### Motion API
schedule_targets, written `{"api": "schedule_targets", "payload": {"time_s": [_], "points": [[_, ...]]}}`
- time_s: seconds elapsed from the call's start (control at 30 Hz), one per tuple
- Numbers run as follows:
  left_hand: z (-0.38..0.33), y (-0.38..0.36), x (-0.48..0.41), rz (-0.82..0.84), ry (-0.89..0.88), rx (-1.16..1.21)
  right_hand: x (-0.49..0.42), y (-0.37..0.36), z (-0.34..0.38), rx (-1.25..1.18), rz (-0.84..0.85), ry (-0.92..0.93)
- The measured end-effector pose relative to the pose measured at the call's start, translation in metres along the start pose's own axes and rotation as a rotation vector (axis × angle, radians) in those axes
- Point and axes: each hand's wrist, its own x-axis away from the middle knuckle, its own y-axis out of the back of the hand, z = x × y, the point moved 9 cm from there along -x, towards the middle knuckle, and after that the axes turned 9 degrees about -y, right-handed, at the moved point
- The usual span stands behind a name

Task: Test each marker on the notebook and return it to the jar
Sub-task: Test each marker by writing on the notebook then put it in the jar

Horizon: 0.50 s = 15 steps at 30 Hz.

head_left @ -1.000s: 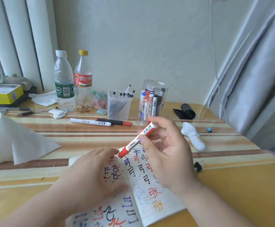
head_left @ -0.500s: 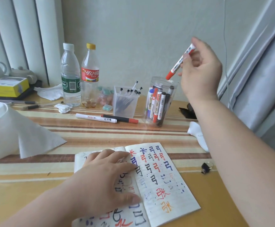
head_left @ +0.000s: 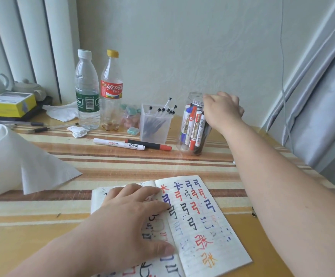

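The clear plastic jar (head_left: 194,124), packed with upright whiteboard markers (head_left: 195,128), stood at one o'clock on the desk (head_left: 102,162). The right hand (head_left: 222,110) curled over its mouth, grip hidden. The left hand (head_left: 130,222) lay flat on the scribbled notebook (head_left: 202,226), at six o'clock.

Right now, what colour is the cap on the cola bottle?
Yellow. The head view shows the cola bottle's cap clearly, beside the white-capped water bottle.

Soft, even daylight; faint shadows; mild glare on tabletop (head_left: 192,156); wide-angle edge distortion.
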Motion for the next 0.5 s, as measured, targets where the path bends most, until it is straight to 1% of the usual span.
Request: {"api": "schedule_targets", "payload": {"time_s": [0.07,0.1,0.13,0.17,0.2,0.23,0.27,0.3,0.33,0.37,0.4,0.43,0.5], "points": [[0.0,0.0,0.0,-0.002,0.002,0.006,0.004,-0.004,-0.001,-0.014,0.05,-0.014],[0.0,0.0,0.0,-0.005,-0.001,0.006,0.005,-0.004,-0.001,-0.024,0.053,-0.018],[-0.001,0.001,0.0,-0.01,-0.005,0.001,0.01,-0.002,0.0,-0.045,0.021,-0.007],[-0.002,0.003,0.0,-0.023,-0.011,-0.004,0.018,0.004,0.003,-0.079,-0.056,0.025],[-0.003,0.005,0.001,-0.045,-0.016,-0.003,0.032,0.014,0.009,-0.135,-0.17,0.099],[-0.002,0.008,0.001,-0.077,-0.018,0.005,0.051,0.021,0.02,-0.204,-0.274,0.21],[-0.001,0.012,0.0,-0.114,-0.014,0.015,0.071,0.021,0.032,-0.247,-0.317,0.327],[0.0,0.016,0.0,-0.151,-0.006,0.025,0.087,0.011,0.044,-0.251,-0.274,0.424],[0.002,0.02,0.0,-0.185,0.007,0.038,0.099,-0.008,0.055,-0.222,-0.161,0.484],[0.005,0.025,0.001,-0.22,0.024,0.058,0.109,-0.032,0.064,-0.179,-0.013,0.501],[0.008,0.03,0.001,-0.253,0.044,0.082,0.117,-0.054,0.069,-0.137,0.128,0.489],[0.01,0.035,0.002,-0.281,0.057,0.1,0.124,-0.073,0.072,-0.106,0.234,0.468],[0.012,0.04,0.004,-0.296,0.06,0.093,0.133,-0.101,0.079,-0.057,0.348,0.438]]}}
